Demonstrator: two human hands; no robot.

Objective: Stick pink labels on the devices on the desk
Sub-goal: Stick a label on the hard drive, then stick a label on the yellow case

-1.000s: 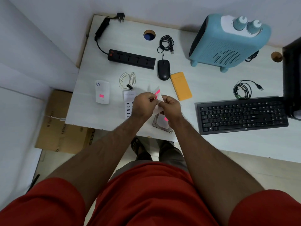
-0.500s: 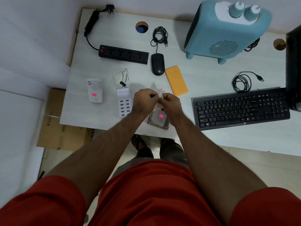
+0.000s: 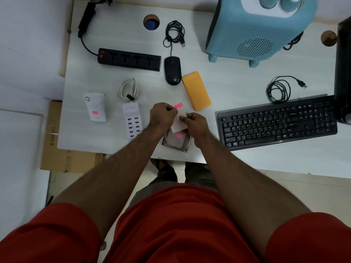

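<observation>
My left hand (image 3: 161, 115) pinches a pink label (image 3: 178, 105) that sticks out past its fingers. My right hand (image 3: 193, 124) holds the white label sheet (image 3: 178, 124) just beside it, above the desk's front edge. Under both hands lies a metal hard drive (image 3: 175, 142) with a pink label on it. A white adapter (image 3: 96, 107) at the left also bears a pink label. A white USB charging hub (image 3: 132, 118), black mouse (image 3: 172, 70), orange power bank (image 3: 196, 91), black power strip (image 3: 129, 58), black keyboard (image 3: 277, 122) and blue heater (image 3: 258, 27) show no label.
A coiled white cable (image 3: 127, 90) lies above the hub, a black cable (image 3: 174, 33) behind the mouse, another (image 3: 279, 90) above the keyboard. A black monitor edge (image 3: 343, 73) stands at the right. A cardboard box (image 3: 55, 149) sits on the floor left of the white desk (image 3: 237, 88).
The pink label has come away from the sheet in my left hand, and the sheet now faces up in my right hand. The camera has moved closer to the desk.
</observation>
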